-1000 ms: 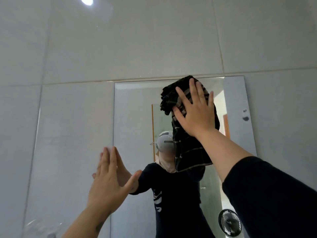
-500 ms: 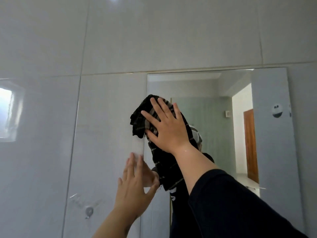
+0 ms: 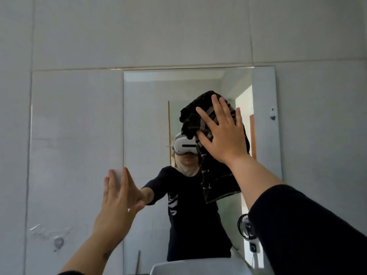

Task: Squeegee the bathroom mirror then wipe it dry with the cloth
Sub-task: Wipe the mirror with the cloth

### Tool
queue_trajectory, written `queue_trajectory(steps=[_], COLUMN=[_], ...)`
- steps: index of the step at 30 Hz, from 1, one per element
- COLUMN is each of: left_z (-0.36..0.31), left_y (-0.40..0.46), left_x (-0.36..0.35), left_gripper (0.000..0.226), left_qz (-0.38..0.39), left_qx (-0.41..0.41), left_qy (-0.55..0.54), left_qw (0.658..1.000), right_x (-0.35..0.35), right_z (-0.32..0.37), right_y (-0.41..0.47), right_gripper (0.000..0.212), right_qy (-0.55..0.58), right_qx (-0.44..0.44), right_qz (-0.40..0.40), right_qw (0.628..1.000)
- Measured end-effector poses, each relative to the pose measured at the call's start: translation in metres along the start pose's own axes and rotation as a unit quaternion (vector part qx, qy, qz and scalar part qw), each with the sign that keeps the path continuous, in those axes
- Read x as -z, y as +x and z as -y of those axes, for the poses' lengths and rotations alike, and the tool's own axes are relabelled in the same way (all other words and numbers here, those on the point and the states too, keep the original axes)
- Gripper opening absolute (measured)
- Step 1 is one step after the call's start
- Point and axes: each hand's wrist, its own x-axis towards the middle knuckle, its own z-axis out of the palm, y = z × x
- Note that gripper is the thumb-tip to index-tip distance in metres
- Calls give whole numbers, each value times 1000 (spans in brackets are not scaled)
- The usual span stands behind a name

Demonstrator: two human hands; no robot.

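A frameless rectangular mirror [image 3: 147, 120] hangs on the grey tiled wall. My right hand [image 3: 224, 133] presses a dark striped cloth [image 3: 216, 175] flat against the glass in its upper right part, fingers spread; the cloth's loose end hangs down below the hand. My left hand [image 3: 119, 197] rests flat with spread fingers on the mirror's left edge, lower down, holding nothing. No squeegee is in view.
A white basin rim [image 3: 198, 264] shows at the bottom, below the mirror. A small hook fitting [image 3: 59, 242] sticks to the tile at lower left. The mirror reflects a person with a headset, a small fan and a doorway.
My right hand has swept the cloth from the mirror's left edge back to the upper right. The view has swung left. My left hand stays on the left edge.
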Motion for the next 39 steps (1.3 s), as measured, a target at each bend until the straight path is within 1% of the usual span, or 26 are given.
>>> queue_trajectory(steps=[5, 9, 13, 17, 21, 26, 30, 33, 36, 39], left_z=[6, 8, 12, 9, 6, 3, 4, 10, 21, 30], left_y=[2, 4, 6, 4, 3, -1, -4, -9, -21, -32], left_x=[-5, -7, -8, -8, -5, -1, 4, 6, 2, -2], left_gripper=[104, 104, 106, 106, 108, 106, 104, 99, 99, 103], left_qz=[-11, -12, -13, -8, -8, -4, -9, -16, -20, 9], left_qx=[0, 0, -10, -8, -12, -5, -15, -20, 11, 35], left_qy=[-13, -1, 28, 14, 13, 7, -1, -30, -39, -16], left_qw=[1000, 1000, 999, 1000, 1000, 1000, 1000, 999, 999, 999], right_x=[9, 8, 2, -3, -3, -9, -16, -22, -31, -37], right_z=[-64, -81, -73, -54, -29, 23, 74, 116, 154, 173], right_y=[-33, -62, -97, -106, -82, -43, -18, -10, -17, -26], right_gripper=[62, 60, 60, 61, 62, 62, 62, 62, 61, 62], right_qy=[1, 7, 1, 1, 12, 18, 31, 39, 46, 46], right_qx=[-96, -148, -151, -137, -105, -53, 7, 64, 131, 149], right_qz=[-9, -22, -22, -15, -12, -11, -4, 7, 18, 25], right_qw=[995, 989, 988, 990, 994, 998, 1000, 997, 990, 988])
